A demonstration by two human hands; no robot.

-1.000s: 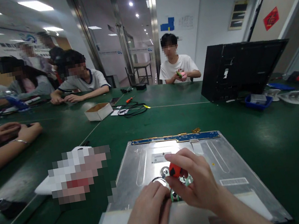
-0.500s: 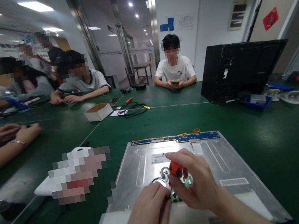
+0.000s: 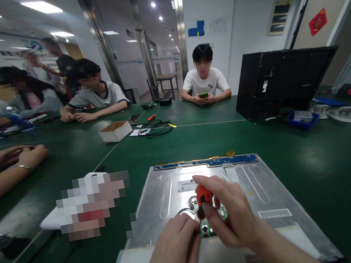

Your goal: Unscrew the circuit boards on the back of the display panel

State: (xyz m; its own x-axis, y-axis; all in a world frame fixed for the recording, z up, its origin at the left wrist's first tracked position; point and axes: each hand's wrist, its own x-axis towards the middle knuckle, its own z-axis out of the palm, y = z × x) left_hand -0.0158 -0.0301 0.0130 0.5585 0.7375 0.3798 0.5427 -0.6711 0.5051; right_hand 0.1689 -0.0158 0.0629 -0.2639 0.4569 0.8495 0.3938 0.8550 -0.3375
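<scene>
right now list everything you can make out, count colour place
table: 1, green, across the view
metal panel: 1, silver, near side of table
circuit strip: 1, blue, panel's far edge
circuit board: 1, green, mid-panel, partly hidden
tool: 1, red and black, over the board
monitor: 1, black, far right
tray: 1, blue, by the monitor
box: 1, white, beyond panel, left
cable: 1, black, right of box
screwdriver: 1, orange, beside cable
blurred item: 1, white and red, left of panel
people: at least 5, mixed clothing, beyond table
co-worker's forearms: 2, bare, left edge
doors: 2, glass, at the back
left hand: 1, bare, beside the board
right hand: 1, bare, holding the tool
</scene>
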